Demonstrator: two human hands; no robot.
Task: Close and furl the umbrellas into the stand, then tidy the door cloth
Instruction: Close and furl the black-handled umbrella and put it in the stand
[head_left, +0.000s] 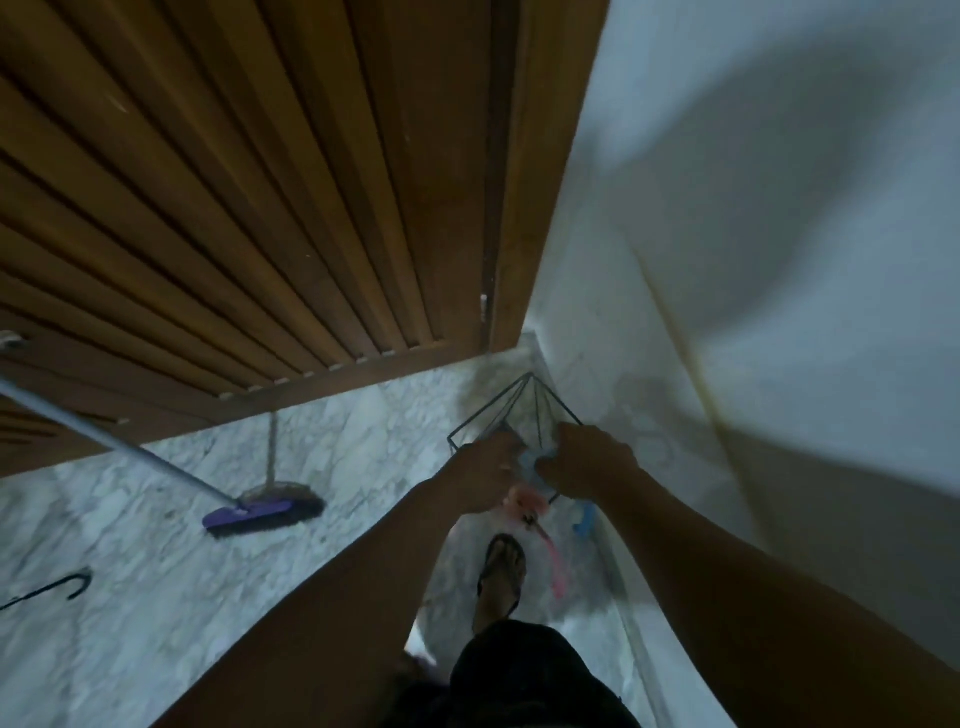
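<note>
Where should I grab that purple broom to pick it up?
Grab the broom by its long grey handle, coming from above. The handle slants up off the floor toward the left, so it is free to wrap fingers round. The purple brush head rests low on the floor.

We are looking at a home entryway: a slatted wooden door (249, 171) in its wooden frame (540, 171) is meeting a marble-patterned floor (130, 545) and a plain white wall (753, 218). A purple-headed broom (260, 512) is lying on the floor, and a wire umbrella stand (514, 410) is sitting in the corner; a sandalled foot (501, 574) is showing below.
</note>
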